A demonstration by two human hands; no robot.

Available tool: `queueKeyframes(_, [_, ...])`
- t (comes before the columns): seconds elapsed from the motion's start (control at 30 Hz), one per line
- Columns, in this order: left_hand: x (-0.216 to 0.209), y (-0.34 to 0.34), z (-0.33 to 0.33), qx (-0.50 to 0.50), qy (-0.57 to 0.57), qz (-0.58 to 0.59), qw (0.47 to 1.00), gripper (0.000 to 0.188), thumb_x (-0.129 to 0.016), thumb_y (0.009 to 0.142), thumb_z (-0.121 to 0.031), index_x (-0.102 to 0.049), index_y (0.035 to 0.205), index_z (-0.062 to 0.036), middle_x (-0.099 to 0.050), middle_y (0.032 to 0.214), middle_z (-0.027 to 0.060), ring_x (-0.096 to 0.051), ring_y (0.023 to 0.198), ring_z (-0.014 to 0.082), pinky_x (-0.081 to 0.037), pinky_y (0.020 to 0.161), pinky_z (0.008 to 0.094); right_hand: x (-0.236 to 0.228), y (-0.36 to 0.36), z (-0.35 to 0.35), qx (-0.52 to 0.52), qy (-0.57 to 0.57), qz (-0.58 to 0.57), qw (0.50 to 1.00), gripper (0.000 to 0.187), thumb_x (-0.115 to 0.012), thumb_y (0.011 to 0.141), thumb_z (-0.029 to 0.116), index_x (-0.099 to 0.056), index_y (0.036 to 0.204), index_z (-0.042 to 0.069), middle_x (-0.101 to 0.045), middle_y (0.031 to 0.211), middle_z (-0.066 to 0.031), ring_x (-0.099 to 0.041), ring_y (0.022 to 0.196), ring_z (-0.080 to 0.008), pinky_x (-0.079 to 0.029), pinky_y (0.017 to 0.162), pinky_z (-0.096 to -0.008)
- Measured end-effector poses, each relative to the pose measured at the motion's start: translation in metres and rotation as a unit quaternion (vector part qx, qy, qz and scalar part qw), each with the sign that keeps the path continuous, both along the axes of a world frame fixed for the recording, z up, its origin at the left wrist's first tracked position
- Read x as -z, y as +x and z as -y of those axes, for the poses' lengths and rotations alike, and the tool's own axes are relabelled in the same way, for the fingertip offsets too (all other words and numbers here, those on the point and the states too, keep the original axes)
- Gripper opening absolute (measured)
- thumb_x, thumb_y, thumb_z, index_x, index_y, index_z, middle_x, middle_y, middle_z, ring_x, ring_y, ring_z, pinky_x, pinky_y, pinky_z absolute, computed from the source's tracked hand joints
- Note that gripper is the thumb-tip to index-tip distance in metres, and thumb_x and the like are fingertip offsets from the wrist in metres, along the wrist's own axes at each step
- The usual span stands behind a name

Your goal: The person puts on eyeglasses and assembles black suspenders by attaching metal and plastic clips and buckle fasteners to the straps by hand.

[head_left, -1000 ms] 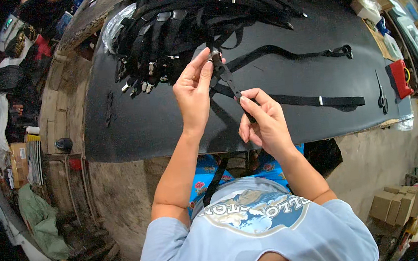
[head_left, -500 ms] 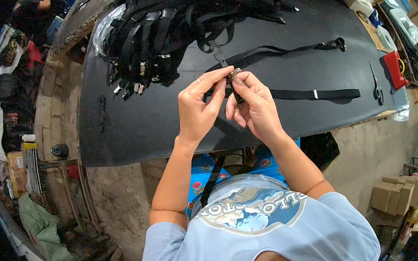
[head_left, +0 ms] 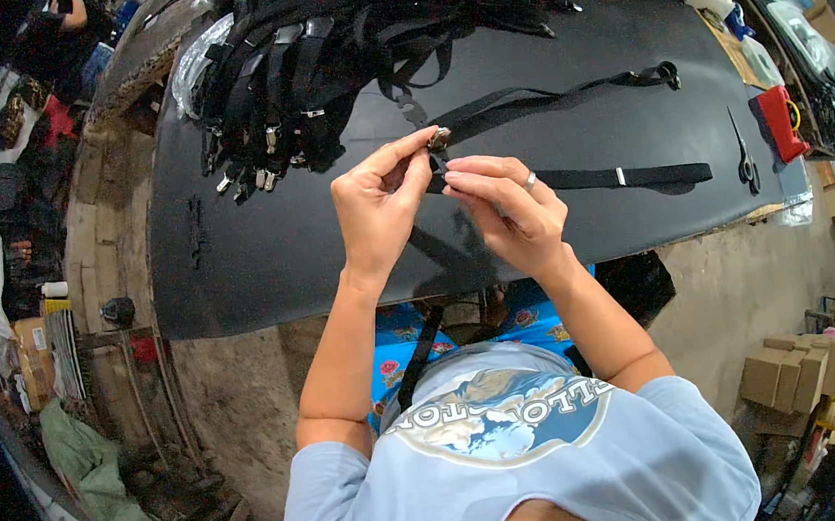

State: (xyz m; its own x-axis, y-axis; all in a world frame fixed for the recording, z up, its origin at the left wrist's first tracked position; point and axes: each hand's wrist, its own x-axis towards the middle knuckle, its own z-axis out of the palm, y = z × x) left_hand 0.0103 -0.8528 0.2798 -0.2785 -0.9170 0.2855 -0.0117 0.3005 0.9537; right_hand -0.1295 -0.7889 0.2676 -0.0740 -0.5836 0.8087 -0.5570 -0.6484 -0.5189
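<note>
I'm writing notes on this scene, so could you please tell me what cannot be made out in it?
Head view: part of the metal clip, covered by the left grip.
Head view: whether the right grip pinches the dark strip below the clip; its own fingers cover the spot.
Head view: the far side of the black strap pile, cut off by the upper edge.
Head view: the upper part of another person, cut off by the upper edge.

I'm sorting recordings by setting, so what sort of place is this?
Probably a workshop: a heap of black fabric straps with silvery metal clips lies on a wide black-topped worktable, with dark-handled metal scissors near its right end.
</note>
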Motion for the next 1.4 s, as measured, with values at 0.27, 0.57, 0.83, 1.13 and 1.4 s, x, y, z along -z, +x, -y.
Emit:
queueKeyframes(0.27, [0.002, 0.007, -0.003, 0.023, -0.023, 0.03, 0.999, 0.022, -0.062, 0.087, 0.003, -0.071, 0.106, -0.0003, -0.072, 0.094, 0.0062, -0.065, 0.08, 0.0072, -0.051, 0.069, 0.0199, -0.018, -0.005, 0.007, -0.022, 0.014, 0.017, 1.0, 0.026, -0.066, 0.074, -0.016, -0.067, 0.096, -0.001, -0.069, 0.092, -0.013, -0.068, 0.086, -0.0228, -0.055, 0.074, -0.0301])
queueKeyframes(0.57, [0.001, 0.01, -0.013, 0.032, -0.117, 0.147, 0.982, 0.022, -0.064, 0.081, 0.004, -0.071, 0.102, 0.0006, -0.073, 0.091, 0.0115, -0.069, 0.08, 0.0139, -0.053, 0.073, 0.0259, -0.022, -0.015, -0.005, -0.082, 0.132, 0.074, 0.985, 0.027, -0.056, 0.072, -0.013, -0.06, 0.096, 0.0, -0.061, 0.089, -0.0167, -0.063, 0.084, -0.0342, -0.052, 0.071, -0.0384])
queueKeyframes(0.83, [0.022, 0.005, -0.016, 0.075, 0.192, -0.178, 0.962, 0.042, -0.057, 0.096, -0.012, -0.043, 0.133, 0.0032, -0.065, 0.115, 0.0193, -0.066, 0.096, 0.0176, -0.052, 0.082, 0.0268, -0.006, -0.011, -0.016, -0.074, 0.037, 0.044, 0.996, 0.036, -0.063, 0.068, -0.011, -0.06, 0.102, 0.001, -0.064, 0.097, -0.0136, -0.064, 0.089, -0.0325, -0.053, 0.078, -0.0385])
queueKeyframes(1.13, [0.0, 0.0, -0.004, 0.218, 0.262, -0.09, 0.936, 0.024, -0.049, 0.096, -0.003, -0.046, 0.12, 0.0001, -0.061, 0.119, 0.0185, -0.062, 0.108, 0.022, -0.049, 0.09, 0.03, 0.006, -0.016, -0.028, -0.098, 0.02, 0.066, 0.993, 0.037, -0.059, 0.069, -0.01, -0.059, 0.105, 0.0, -0.062, 0.089, -0.0126, -0.062, 0.085, -0.0342, -0.051, 0.091, -0.0443])
queueKeyframes(1.4, [0.019, -0.023, -0.033, 0.083, 0.167, -0.128, 0.974, 0.03, -0.046, 0.097, -0.013, -0.041, 0.124, 0.0009, -0.055, 0.107, 0.0107, -0.057, 0.097, 0.0166, -0.045, 0.086, 0.0299, 0.002, -0.004, -0.036, -0.061, 0.056, 0.182, 0.98, 0.027, -0.061, 0.074, -0.008, -0.062, 0.099, 0.003, -0.064, 0.088, -0.0126, -0.063, 0.086, -0.0318, -0.053, 0.084, -0.0411])
